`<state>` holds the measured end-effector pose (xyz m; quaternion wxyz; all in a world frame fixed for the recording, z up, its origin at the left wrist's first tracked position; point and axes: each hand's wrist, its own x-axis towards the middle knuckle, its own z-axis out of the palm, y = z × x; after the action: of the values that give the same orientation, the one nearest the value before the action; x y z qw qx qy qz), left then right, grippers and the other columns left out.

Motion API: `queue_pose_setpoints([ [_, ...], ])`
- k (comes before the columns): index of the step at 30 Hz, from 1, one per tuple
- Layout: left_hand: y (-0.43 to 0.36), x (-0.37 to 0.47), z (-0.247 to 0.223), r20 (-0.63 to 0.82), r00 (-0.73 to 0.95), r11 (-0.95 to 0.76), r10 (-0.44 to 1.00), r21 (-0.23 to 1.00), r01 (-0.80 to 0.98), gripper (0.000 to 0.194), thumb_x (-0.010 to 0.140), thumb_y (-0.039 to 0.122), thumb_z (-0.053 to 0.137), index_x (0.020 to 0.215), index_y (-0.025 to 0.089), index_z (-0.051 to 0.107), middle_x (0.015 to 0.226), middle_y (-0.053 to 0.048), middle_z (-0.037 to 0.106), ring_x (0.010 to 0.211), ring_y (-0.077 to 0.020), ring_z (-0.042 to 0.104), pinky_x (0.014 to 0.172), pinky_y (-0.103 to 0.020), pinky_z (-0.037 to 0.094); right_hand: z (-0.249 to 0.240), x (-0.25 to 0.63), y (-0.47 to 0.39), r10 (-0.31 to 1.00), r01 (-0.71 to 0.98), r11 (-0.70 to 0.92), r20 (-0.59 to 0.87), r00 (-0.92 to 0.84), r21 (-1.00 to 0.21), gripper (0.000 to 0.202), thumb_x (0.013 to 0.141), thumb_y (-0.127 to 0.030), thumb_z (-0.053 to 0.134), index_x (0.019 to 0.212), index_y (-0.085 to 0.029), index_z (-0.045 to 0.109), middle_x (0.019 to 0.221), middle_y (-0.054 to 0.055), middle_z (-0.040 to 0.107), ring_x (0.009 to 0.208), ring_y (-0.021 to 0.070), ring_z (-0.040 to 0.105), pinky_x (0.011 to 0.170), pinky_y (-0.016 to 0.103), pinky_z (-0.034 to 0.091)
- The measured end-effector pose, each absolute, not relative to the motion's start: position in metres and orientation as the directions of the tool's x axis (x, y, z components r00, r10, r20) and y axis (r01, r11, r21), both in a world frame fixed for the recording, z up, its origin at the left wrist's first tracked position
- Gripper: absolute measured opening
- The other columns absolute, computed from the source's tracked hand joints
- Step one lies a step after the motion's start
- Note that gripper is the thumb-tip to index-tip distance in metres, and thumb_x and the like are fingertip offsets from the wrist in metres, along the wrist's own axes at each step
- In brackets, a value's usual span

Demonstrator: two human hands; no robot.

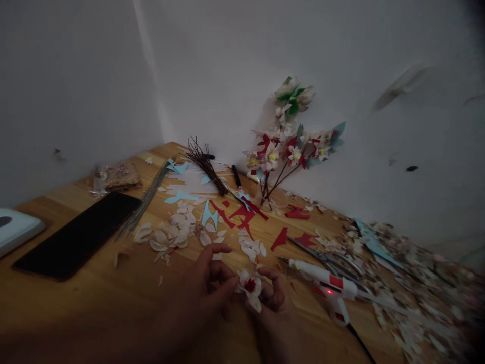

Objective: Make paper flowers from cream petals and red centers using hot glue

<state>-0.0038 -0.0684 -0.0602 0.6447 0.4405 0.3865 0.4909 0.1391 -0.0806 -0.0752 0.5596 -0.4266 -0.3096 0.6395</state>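
A small handmade flower with white petals and a dark red centre is between my hands, low in the middle of the view. My right hand grips it from the right, fingers curled behind the petals. From the left, my left hand pinches at the edge of a petal with thumb and fingers. The flower's underside is hidden by the hands. Just beyond them lie loose white petals and red cut scraps. A white glue gun with a glowing red light rests to the right of my right hand.
Scissors lie behind the glue gun. Flowering branches stand in a clear holder by the wall. A twig bundle, wires, a black phone and a wrapped packet are farther left. Dried petals heap at right.
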Motion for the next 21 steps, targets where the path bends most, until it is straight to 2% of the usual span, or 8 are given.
queue_pose_setpoints([
  [12,-0.0678,-0.0035,-0.0561,-0.1,0.222,0.171,0.97,0.929,-0.329,0.04,0.075,0.025,0.062,0.105,0.022,0.037,0.059,0.008,0.058,0.048,-0.0096,0.052,0.041,-0.018,0.044,-0.0745,0.1402,-0.0802,0.978,-0.423,-0.188,-0.209,0.003,-0.886,0.055,0.05,-0.021,0.085,0.088,-0.026,0.046,0.065,-0.005,0.071,0.061,0.0145,0.065,0.064,0.027,0.047],
  [17,-0.0665,-0.0036,-0.0551,-0.107,0.235,0.181,0.966,0.929,-0.322,0.04,0.075,0.025,0.062,0.106,0.022,0.037,0.059,0.007,0.059,0.051,-0.0113,0.056,0.043,-0.019,0.045,-0.0716,0.1396,-0.0796,0.989,-0.338,-0.122,-0.143,0.037,-0.933,0.054,0.05,-0.019,0.084,0.087,-0.026,0.044,0.06,-0.007,0.07,0.055,0.0135,0.064,0.059,0.023,0.046],
  [21,-0.0693,-0.0052,-0.0542,-0.111,0.244,0.181,0.963,0.941,-0.286,0.039,0.075,0.021,0.06,0.107,0.021,0.037,0.06,0.008,0.058,0.048,-0.0093,0.053,0.043,-0.019,0.045,-0.0681,0.14,-0.08,0.994,-0.232,-0.09,-0.101,0.033,-0.969,0.048,0.058,-0.022,0.08,0.089,-0.026,0.043,0.062,-0.006,0.07,0.056,0.0132,0.064,0.059,0.023,0.047],
])
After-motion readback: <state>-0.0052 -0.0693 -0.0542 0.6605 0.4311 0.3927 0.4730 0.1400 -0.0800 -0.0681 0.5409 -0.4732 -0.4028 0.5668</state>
